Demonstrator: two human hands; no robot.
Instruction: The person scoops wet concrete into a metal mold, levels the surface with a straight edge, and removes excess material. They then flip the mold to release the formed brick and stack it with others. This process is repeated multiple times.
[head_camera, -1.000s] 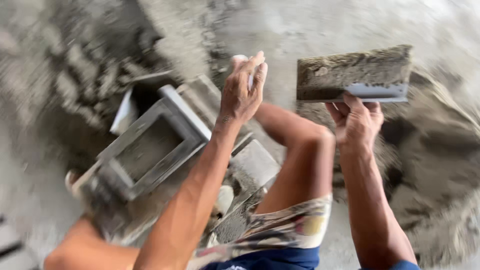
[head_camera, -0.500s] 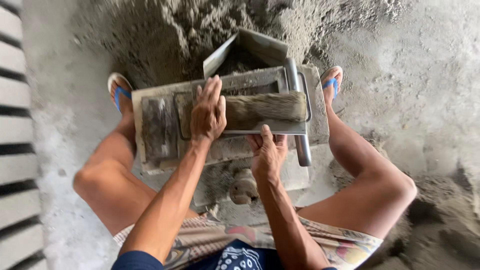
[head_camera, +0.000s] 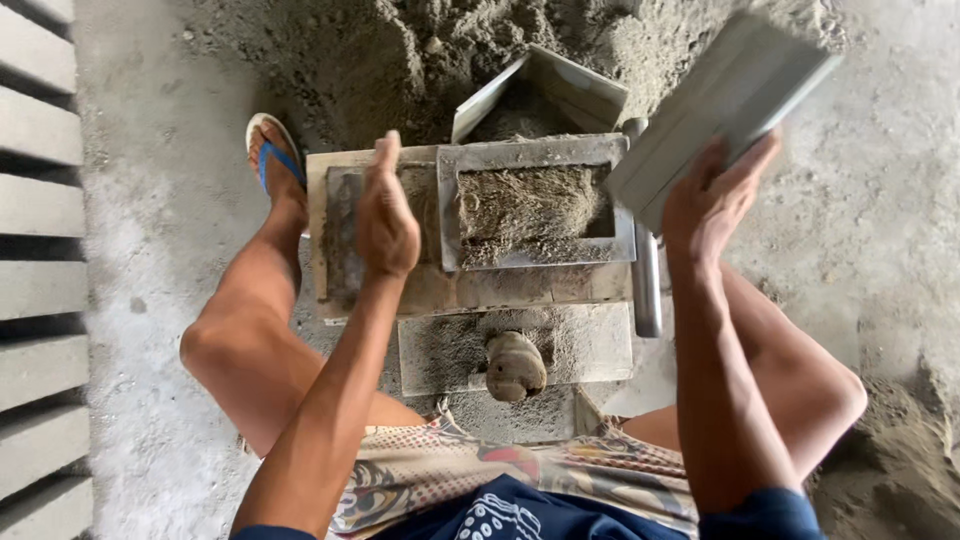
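Observation:
A grey metal block mould (head_camera: 540, 152) sits between my knees, its rectangular cavity filled with damp sand-cement mix (head_camera: 530, 212). My left hand (head_camera: 386, 218) hovers edge-on over the mould's left part, fingers straight and together, holding nothing. My right hand (head_camera: 710, 205) grips a flat grey metal plate (head_camera: 722, 108), lifted and tilted above the mould's right side. A steel pipe handle (head_camera: 646, 270) runs along the mould's right edge.
A heap of dark sand mix (head_camera: 400, 60) lies behind the mould. Rows of cast grey blocks (head_camera: 40, 250) line the left edge. A rounded lump (head_camera: 514, 366) rests on the lower tray. My foot wears a blue sandal (head_camera: 272, 150). More sand lies at right (head_camera: 900, 450).
Half a second ago both hands pressed the plate flat on the mould. Now my right hand has lifted the plate up to the right, baring the filled cavity, and my left hand has let go.

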